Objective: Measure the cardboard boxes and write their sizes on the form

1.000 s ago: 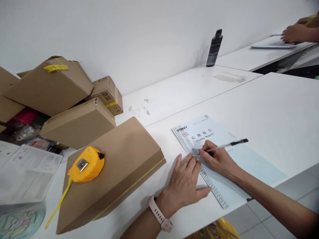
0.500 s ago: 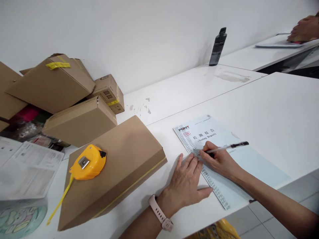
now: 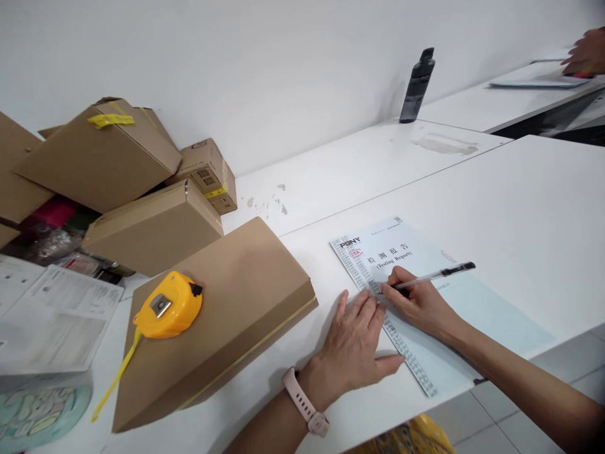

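My right hand grips a pen, its tip down at the left side of a pale blue report booklet. Printed on the cover are "PONY" and "Testing Report". My left hand lies flat with fingers spread, its fingertips on the booklet's left edge and its palm over the table. A pink watch band circles that wrist. Left of this hand is a closed cardboard box, and on top of it sits a yellow tape measure with a short length of tape hanging out.
More cardboard boxes are piled at the back left, near printed papers. A dark bottle stands by the wall. Another person's hand is at the far right table. Something yellow shows below the table's front edge.
The view has shifted very slightly. My hands, the pen and the booklet stay nearly as they were. The other person's hand has moved a little to the right.
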The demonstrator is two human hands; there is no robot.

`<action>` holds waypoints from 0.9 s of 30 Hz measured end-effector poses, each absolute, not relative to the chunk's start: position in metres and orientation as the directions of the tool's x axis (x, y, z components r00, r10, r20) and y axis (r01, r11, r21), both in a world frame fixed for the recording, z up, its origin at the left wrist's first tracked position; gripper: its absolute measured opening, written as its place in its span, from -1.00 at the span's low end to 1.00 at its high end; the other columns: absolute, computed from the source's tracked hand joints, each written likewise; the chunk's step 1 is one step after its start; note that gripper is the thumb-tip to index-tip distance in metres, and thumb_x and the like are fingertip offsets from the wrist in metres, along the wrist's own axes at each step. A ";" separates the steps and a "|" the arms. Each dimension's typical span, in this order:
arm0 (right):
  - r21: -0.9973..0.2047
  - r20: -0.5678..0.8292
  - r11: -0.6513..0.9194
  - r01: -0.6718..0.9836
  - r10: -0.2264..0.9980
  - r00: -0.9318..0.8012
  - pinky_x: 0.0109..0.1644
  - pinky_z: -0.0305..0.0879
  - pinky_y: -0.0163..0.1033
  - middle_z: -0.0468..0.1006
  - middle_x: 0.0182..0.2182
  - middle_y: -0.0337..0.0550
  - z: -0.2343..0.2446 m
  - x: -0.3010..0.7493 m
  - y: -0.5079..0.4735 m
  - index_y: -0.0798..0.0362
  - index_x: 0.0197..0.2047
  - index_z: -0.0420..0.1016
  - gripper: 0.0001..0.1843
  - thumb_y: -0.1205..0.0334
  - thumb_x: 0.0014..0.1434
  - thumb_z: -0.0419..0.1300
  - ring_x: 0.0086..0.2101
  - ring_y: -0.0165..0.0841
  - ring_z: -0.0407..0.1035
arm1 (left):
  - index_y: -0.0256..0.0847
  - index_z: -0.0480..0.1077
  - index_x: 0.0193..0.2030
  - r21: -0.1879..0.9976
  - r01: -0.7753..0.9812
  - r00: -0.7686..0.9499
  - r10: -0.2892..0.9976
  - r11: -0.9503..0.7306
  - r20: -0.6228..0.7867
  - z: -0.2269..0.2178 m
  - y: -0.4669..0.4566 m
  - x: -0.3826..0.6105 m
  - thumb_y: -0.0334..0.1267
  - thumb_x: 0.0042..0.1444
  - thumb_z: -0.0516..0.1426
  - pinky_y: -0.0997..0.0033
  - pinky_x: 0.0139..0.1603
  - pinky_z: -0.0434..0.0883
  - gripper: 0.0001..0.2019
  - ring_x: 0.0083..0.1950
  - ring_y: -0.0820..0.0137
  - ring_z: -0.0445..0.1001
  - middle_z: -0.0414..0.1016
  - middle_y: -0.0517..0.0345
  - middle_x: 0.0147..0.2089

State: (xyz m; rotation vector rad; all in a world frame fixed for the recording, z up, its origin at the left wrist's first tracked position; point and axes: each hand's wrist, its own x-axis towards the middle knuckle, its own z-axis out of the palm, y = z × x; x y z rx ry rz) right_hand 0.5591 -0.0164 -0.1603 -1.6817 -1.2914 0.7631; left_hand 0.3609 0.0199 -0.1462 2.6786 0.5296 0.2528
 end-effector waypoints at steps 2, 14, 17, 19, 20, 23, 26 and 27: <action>-0.893 0.043 -0.094 0.441 0.956 0.289 -0.48 0.01 -0.24 0.17 -0.54 -0.36 -0.158 0.559 -0.017 -0.05 -0.46 0.17 -0.59 -0.07 0.30 0.17 -0.53 -0.42 0.02 | -0.38 0.17 0.39 0.417 0.325 0.910 0.401 -0.849 0.106 -0.147 0.020 0.361 0.12 0.27 0.16 -0.15 0.56 -0.08 -0.27 0.53 0.05 0.07 0.32 -0.22 0.41; -0.877 0.055 -0.097 0.471 0.953 0.299 -0.49 0.06 -0.24 0.23 -0.54 -0.32 -0.157 0.558 -0.015 -0.05 -0.48 0.17 -0.54 -0.14 0.29 0.18 -0.53 -0.41 0.06 | -0.35 0.17 0.39 0.413 0.330 0.910 0.402 -0.849 0.099 -0.147 0.020 0.361 0.12 0.26 0.18 -0.17 0.55 -0.06 -0.27 0.53 0.03 0.09 0.32 -0.24 0.41; -0.878 0.055 -0.095 0.470 0.954 0.295 -0.48 0.04 -0.24 0.20 -0.56 -0.34 -0.157 0.558 -0.016 -0.06 -0.47 0.16 -0.58 -0.08 0.29 0.18 -0.53 -0.41 0.04 | -0.38 0.18 0.38 0.413 0.333 0.912 0.400 -0.848 0.086 -0.145 0.020 0.361 0.11 0.25 0.19 -0.17 0.56 -0.06 -0.26 0.53 0.02 0.08 0.31 -0.24 0.41; -0.878 0.056 -0.091 0.469 0.956 0.289 -0.49 0.03 -0.24 0.19 -0.57 -0.35 -0.156 0.558 -0.016 -0.06 -0.47 0.16 -0.58 -0.07 0.28 0.19 -0.53 -0.41 0.03 | -0.39 0.17 0.38 0.410 0.332 0.913 0.399 -0.849 0.087 -0.145 0.020 0.361 0.11 0.26 0.19 -0.18 0.56 -0.06 -0.26 0.53 0.03 0.08 0.31 -0.24 0.41; -0.879 0.055 -0.091 0.468 0.955 0.290 -0.49 0.02 -0.24 0.19 -0.58 -0.35 -0.156 0.558 -0.016 -0.06 -0.48 0.16 -0.59 -0.07 0.27 0.19 -0.54 -0.41 0.03 | -0.40 0.17 0.38 0.408 0.331 0.912 0.399 -0.850 0.091 -0.145 0.020 0.361 0.12 0.26 0.18 -0.18 0.56 -0.07 -0.26 0.53 0.03 0.08 0.31 -0.23 0.41; -0.880 0.054 -0.099 0.465 0.951 0.304 -0.51 0.02 -0.25 0.17 -0.58 -0.36 -0.155 0.558 -0.016 -0.06 -0.48 0.17 -0.59 -0.07 0.26 0.20 -0.55 -0.42 0.02 | -0.39 0.17 0.39 0.408 0.329 0.910 0.401 -0.852 0.103 -0.147 0.019 0.360 0.12 0.27 0.17 -0.17 0.56 -0.08 -0.26 0.53 0.03 0.08 0.31 -0.23 0.41; -0.880 0.049 -0.102 0.465 0.952 0.302 -0.50 0.01 -0.25 0.17 -0.57 -0.36 -0.156 0.558 -0.016 -0.06 -0.47 0.18 -0.59 -0.07 0.27 0.19 -0.55 -0.42 0.01 | -0.40 0.17 0.38 0.411 0.324 0.912 0.398 -0.852 0.104 -0.148 0.018 0.360 0.12 0.27 0.17 -0.17 0.56 -0.08 -0.26 0.53 0.02 0.08 0.31 -0.23 0.41; -0.880 0.049 -0.100 0.464 0.953 0.298 -0.50 0.02 -0.24 0.17 -0.57 -0.35 -0.157 0.558 -0.016 -0.06 -0.47 0.19 -0.59 -0.07 0.28 0.19 -0.54 -0.42 0.02 | -0.40 0.18 0.38 0.413 0.324 0.912 0.397 -0.851 0.105 -0.148 0.018 0.360 0.12 0.27 0.17 -0.17 0.56 -0.08 -0.26 0.53 0.02 0.09 0.31 -0.23 0.41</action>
